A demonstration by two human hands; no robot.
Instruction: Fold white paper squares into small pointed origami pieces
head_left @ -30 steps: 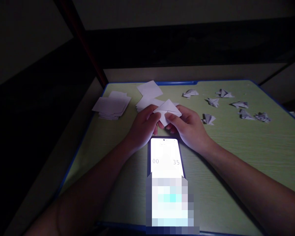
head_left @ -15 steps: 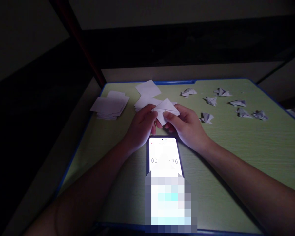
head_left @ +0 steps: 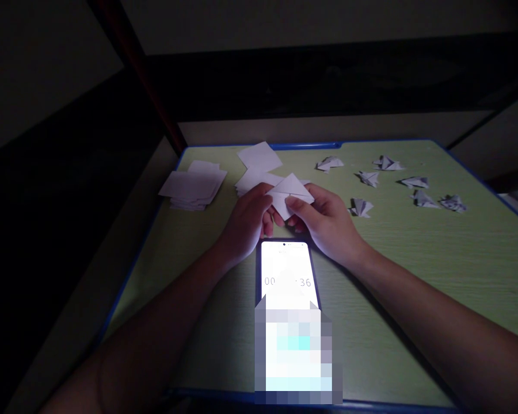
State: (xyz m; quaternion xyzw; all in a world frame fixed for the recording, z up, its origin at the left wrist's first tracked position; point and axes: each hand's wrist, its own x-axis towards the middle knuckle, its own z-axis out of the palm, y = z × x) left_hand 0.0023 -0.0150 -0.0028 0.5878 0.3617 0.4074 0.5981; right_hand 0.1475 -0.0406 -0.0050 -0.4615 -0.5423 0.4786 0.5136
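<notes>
A small white folded paper (head_left: 290,187), diamond-shaped with a crease across its middle, is held between both hands above the table. My left hand (head_left: 251,215) pinches its left corner, thumb along the edge and fingers curled beneath. My right hand (head_left: 328,213) grips the right side, its thumb pressed on the front face near the centre. Just below the hands lies a lit phone (head_left: 285,264) with large digits on its screen; its lower part is pixelated. Behind the paper, white sheets (head_left: 254,177) are partly covered by my hands.
The pale green table (head_left: 397,299) has a blue rim. To the left is a stack of white paper sheets (head_left: 192,184); a single square sheet (head_left: 259,156) lies at the back. Several folded paper figures (head_left: 387,163) are scattered at the right. The surroundings are dark.
My left thumb has shifted slightly left, off the paper's face towards its left corner. The right hand keeps its grip. The view has moved very slightly.
</notes>
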